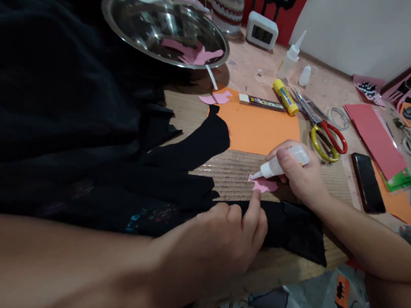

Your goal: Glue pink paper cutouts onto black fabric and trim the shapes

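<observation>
Pink cutout [264, 184] lies flat on the corrugated cardboard [232, 172] near the front of the tabletop [321, 84], just below the orange sheet [259, 127] and just above a strip of black paper [291, 229]. The right hand [303, 178] is wrapped around a small white bottle [283, 162], tilted low, with its nozzle tip touching the cutout's upper left edge. The left hand [221, 238] grasps nothing: its fingers are curled in, and only the index fingertip [256, 199] reaches out to press on the cutout's lower edge, pinning it.

The step appears to be laying glue on the cutout. To do it well, squeeze gently so that a thin bead comes out rather than a blob, since the piece is small and paper this light will likely buckle when soaked. Draw the nozzle along just inside the outline, so that nothing oozes past the edge onto the cardboard. The pinning fingertip should sit on a bare corner, clear of the glue line, pressing hard enough that the nozzle cannot drag the piece sideways. Scissors [323, 133] and a glue stick [285, 97] lie well apart, beyond the orange sheet.
</observation>
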